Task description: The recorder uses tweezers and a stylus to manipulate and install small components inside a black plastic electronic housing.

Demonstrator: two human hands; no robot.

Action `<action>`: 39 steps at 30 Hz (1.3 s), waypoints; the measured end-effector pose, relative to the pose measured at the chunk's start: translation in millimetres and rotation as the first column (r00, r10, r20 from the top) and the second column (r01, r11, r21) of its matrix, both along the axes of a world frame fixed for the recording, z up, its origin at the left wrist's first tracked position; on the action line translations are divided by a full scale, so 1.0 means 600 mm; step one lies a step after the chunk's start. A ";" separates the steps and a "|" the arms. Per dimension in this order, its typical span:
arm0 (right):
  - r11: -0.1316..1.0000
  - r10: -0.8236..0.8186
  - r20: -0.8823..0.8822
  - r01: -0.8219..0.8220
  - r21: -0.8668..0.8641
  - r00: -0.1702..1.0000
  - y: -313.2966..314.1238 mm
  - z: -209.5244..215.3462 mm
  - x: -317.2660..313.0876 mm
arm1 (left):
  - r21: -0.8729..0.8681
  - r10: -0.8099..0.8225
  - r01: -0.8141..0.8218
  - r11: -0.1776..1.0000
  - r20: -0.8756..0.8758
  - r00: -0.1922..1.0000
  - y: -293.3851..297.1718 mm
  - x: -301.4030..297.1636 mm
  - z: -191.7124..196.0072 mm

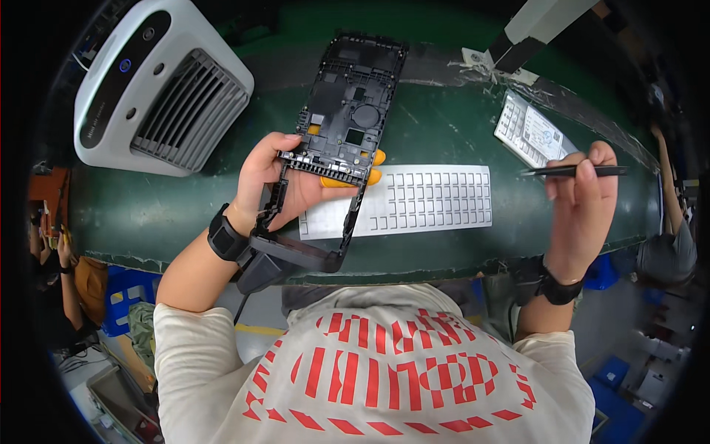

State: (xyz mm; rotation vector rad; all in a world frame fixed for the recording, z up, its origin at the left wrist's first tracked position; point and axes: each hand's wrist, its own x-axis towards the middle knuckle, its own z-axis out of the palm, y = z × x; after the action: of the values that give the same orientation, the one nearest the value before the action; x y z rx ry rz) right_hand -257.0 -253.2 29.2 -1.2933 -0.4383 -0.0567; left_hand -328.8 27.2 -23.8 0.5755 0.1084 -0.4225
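My left hand (255,174) holds up a black plastic housing (336,100), its fingers under the part and the thumb on its edge. Yellow finger covers show beneath it and through its openings. The long panel, with ribs, cutouts and a round recess, points away from me; an open frame end hangs nearer. My right hand (592,196) pinches dark tweezers (573,171) whose tip points left, apart from the housing. Between the hands, a white sheet (436,198) with rows of small dark-outlined pieces lies on the table, partly covered by the housing.
A white fan unit (166,92) with a grey grille stands at the left of the green table (444,259). Another stack of sheets with a label (536,133) lies beyond my right hand. A white post (536,33) rises at the back. Other people work at both sides.
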 end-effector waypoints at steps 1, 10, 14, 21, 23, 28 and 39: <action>1.000 -0.009 -0.074 0.007 -0.031 0.997 0.020 -0.009 -0.022 | -0.014 0.010 -0.009 1.000 0.026 1.000 0.001 0.000 -0.009; 0.954 0.175 -0.352 -0.247 -0.172 0.920 0.096 -0.123 -0.082 | -0.073 0.059 -0.058 0.996 0.016 0.998 0.004 -0.003 -0.043; 0.934 0.194 -0.343 -0.281 -0.223 0.919 0.097 -0.135 -0.077 | -0.107 0.069 -0.069 0.992 0.004 0.998 0.006 -0.009 -0.044; 0.935 0.163 -0.317 -0.249 -0.252 0.934 0.099 -0.137 -0.077 | -0.109 0.080 -0.079 0.991 0.006 0.997 0.005 -0.008 -0.046; 0.937 0.163 -0.324 -0.249 -0.246 0.932 0.101 -0.137 -0.078 | -0.106 0.078 -0.077 0.991 0.005 0.997 0.005 -0.008 -0.048; 0.926 0.192 -0.313 -0.278 -0.256 0.930 0.098 -0.139 -0.075 | -0.115 0.068 -0.065 0.991 0.024 0.997 0.006 -0.006 -0.051; 0.990 0.136 -0.364 -0.143 0.007 0.921 0.095 -0.097 -0.049 | -0.062 0.149 -0.146 0.987 0.055 0.987 0.001 -0.018 -0.037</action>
State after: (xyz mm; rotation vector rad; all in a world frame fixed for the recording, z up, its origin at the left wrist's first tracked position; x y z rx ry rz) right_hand -286.2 -196.2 -28.8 -1.2552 -0.2104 0.3054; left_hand -339.5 27.8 -46.1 0.5188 0.0808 -0.2635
